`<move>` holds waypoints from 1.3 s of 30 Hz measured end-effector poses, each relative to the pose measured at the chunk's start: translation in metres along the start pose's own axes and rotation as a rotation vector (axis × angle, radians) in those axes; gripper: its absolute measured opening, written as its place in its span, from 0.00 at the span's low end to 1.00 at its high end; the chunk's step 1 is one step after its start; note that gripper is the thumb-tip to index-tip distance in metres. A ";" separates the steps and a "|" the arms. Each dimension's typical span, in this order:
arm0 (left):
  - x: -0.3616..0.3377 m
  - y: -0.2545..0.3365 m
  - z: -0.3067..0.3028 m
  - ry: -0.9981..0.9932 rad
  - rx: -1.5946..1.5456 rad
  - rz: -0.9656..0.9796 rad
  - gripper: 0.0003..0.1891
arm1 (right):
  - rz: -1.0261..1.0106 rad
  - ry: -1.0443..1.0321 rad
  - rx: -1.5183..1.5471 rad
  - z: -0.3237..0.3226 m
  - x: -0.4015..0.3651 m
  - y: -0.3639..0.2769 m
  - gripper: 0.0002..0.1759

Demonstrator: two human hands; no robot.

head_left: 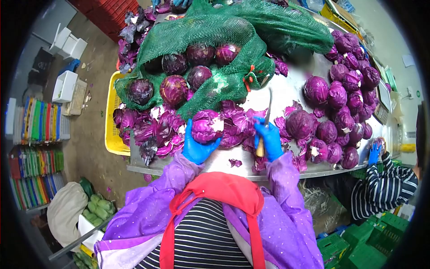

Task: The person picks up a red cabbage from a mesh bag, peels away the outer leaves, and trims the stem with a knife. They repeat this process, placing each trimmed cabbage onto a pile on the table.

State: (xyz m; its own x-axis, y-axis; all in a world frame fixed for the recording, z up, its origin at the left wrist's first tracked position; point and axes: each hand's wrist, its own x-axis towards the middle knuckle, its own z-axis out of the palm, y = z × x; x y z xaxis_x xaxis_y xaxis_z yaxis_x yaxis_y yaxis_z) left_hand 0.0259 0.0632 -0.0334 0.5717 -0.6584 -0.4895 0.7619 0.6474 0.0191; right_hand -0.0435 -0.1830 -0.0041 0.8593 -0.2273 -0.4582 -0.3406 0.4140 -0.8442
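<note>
My left hand (199,145), in a blue glove, is closed round a red cabbage (207,126) whose pale cut stem faces right. In my right hand (270,139), also gloved in blue, is a knife (260,148) with a wooden handle; its blade points up and away from me. Knife and cabbage are apart. Loose purple cabbage leaves (234,119) lie between and beyond my hands. Just past them, a green mesh sack (156,42) lies open with several red cabbages (174,89) in its mouth.
Many red cabbages (345,94) are heaped at the right of the metal table (215,167). A yellow crate (114,112) stands at its left edge, beside piled leaves. Far right, a person in a striped sleeve (380,188) works. Green crates (367,237) stand lower right.
</note>
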 end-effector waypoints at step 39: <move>0.048 -0.095 0.098 -0.283 0.261 -0.044 0.33 | -0.268 0.178 0.161 -0.027 -0.055 -0.036 0.13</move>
State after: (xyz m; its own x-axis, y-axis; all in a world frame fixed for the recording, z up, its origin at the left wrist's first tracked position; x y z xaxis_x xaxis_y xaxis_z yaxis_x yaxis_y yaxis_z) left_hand 0.0106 -0.0681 0.0268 0.5703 -0.7869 -0.2356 0.8186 0.5205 0.2430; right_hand -0.0886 -0.2090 0.0435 0.8250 -0.4907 -0.2802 -0.0359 0.4494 -0.8926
